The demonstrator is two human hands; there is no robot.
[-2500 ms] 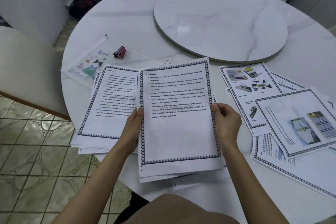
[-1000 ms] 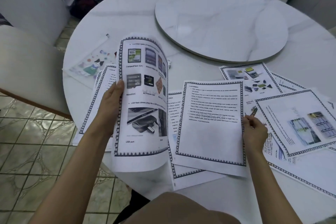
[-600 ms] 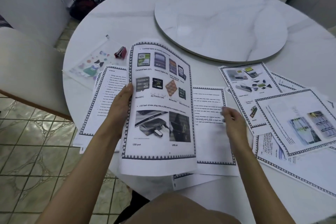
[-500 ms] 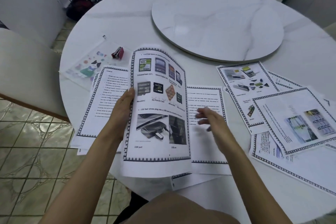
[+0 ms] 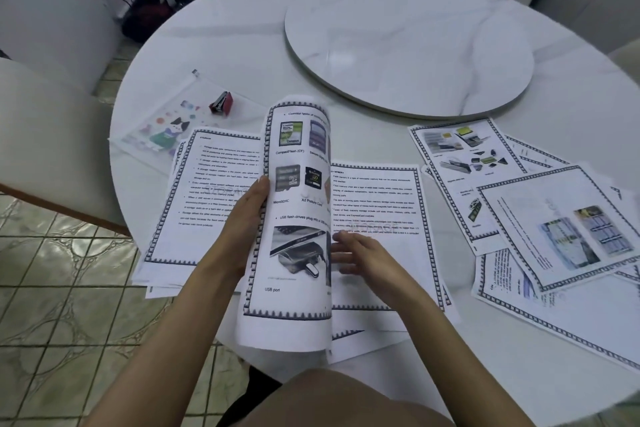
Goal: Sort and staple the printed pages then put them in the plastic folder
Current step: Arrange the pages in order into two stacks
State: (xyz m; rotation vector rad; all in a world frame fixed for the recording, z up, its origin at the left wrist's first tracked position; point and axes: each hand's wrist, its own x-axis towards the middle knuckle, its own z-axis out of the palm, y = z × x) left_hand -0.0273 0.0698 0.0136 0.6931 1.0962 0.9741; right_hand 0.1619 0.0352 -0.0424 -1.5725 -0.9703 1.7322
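Two hands work at the near edge of the round table (image 5: 242, 45). The left hand (image 5: 247, 218) grips the left edge of a picture page (image 5: 294, 218), holding it upright and bowed, its top curling over to the right. The right hand (image 5: 363, 256) is spread, fingers straight and blurred, holding nothing. It is just beside the page's right edge, and whether it touches cannot be told.

Under that hand a text page (image 5: 381, 204) lies flat, its near corner past the table rim. A second pile of text pages (image 5: 207, 191) lies to the left, and a loose, overlapping spread of illustrated pages (image 5: 554, 218) to the right. All are thin white paper with dark patterned borders.

Far left, one clear plastic folder (image 5: 162, 128) with cartoon print lies flat, and one small red stapler (image 5: 221, 103) rests on its far part. The smooth marbled turntable (image 5: 408, 45) sits at the middle, with bare tabletop around it. One pale chair (image 5: 45, 135) stands at the left.
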